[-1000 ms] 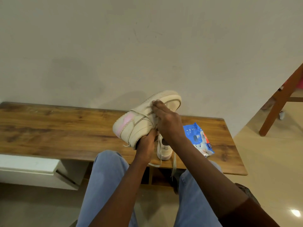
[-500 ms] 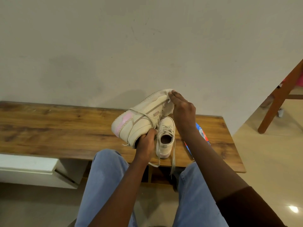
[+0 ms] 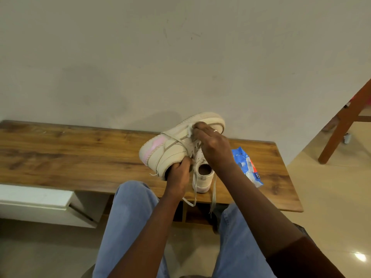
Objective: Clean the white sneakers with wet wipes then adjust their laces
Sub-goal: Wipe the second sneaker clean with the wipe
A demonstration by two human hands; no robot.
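Note:
I hold a white sneaker with a pink heel patch tilted on its side above the wooden table. My left hand grips it at the collar opening, fingers curled inside. My right hand presses a crumpled white wet wipe against the sneaker's side near the toe, fingers curled round the wipe. The second white sneaker stands upright on the table just below, its loose laces hanging over the front edge. The blue wet-wipe pack lies to the right, partly behind my right forearm.
The table stands against a plain wall. A white drawer unit sits under its left part. My knees in blue jeans are below the front edge. A wooden chair leg stands on the tiled floor at the right.
My right hand with the wipe slid from the toe tip back down along the sneaker's side toward the laces. The blue pack shows more beside my forearm. The left hand keeps its grip.

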